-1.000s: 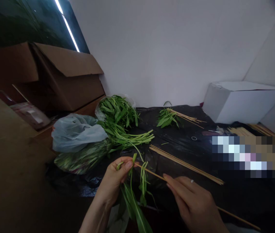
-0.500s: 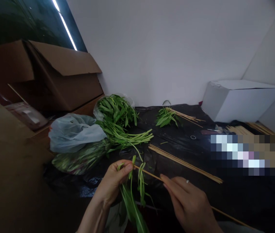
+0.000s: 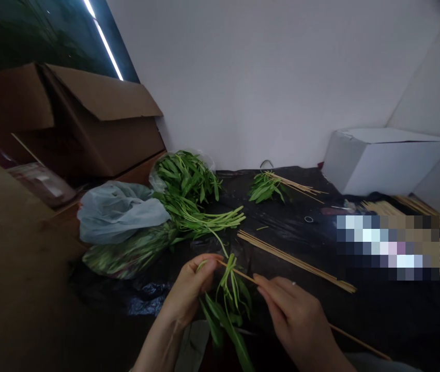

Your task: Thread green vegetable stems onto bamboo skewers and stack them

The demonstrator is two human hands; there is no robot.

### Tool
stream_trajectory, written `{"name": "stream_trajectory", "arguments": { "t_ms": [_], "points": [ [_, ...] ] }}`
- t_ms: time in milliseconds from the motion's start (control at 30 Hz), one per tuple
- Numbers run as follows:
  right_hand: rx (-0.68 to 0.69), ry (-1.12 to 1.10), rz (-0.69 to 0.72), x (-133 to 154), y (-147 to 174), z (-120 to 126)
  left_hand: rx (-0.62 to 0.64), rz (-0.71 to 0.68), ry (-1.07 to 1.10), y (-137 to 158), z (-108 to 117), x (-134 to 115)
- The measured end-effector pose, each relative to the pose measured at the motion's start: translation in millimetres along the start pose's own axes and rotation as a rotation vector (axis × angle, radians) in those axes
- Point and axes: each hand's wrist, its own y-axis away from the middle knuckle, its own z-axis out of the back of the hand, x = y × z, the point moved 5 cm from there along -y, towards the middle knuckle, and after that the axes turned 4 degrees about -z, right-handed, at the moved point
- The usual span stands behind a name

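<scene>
My right hand (image 3: 297, 315) is closed around a thin bamboo skewer (image 3: 246, 277), which slants up and left across the gap between my hands. Several leafy green stems (image 3: 230, 281) are threaded on it, their long leaves hanging below. My left hand (image 3: 188, 292) pinches at the skewer's far tip. Another green stem (image 3: 201, 264) shows inside its curled fingers, partly hidden. The skewer's rear end reappears behind my right hand.
Leafy greens (image 3: 183, 178) in a clear bag and loose cut stems (image 3: 220, 221) lie ahead-left beside a bluish plastic bag (image 3: 122, 209). Skewers (image 3: 297, 262) rest on the black sheet. A finished-looking bunch (image 3: 264, 187), cardboard box (image 3: 115, 139) and white box (image 3: 398, 165) stand farther back.
The stem that was at the skewer tip by my left fingers has slid along to join the others. The threaded bunch now sits together mid-gap; my left hand has shifted slightly right.
</scene>
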Motion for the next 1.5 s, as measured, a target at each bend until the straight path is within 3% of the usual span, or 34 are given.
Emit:
{"name": "stream_trajectory", "arguments": {
  "t_ms": [133, 433, 633, 767, 1100, 1300, 1500],
  "points": [
    [0.022, -0.043, -0.040, -3, 1, -1, 0.020, 0.043, 0.154, -4, 5, -2],
    [0.017, -0.129, -0.113, 1, -2, -4, 0.044, -0.013, 0.217, -4, 2, 7],
    [0.039, -0.111, -0.122, -7, 4, -4, 0.048, 0.027, 0.174, -1, 9, 12],
    [0.046, -0.041, -0.089, -8, 5, 2, 0.094, -0.047, 0.073, -1, 10, 11],
    [0.147, 0.041, -0.003, 2, 3, 11, 0.026, 0.000, 0.061, 2, 7, 8],
    [0.116, 0.042, -0.057, -2, 3, 12, -0.063, -0.003, 0.093, 6, 4, 6],
    [0.117, 0.051, -0.085, -5, 2, 13, 0.061, -0.005, -0.014, 8, -2, 12]
  ]
}}
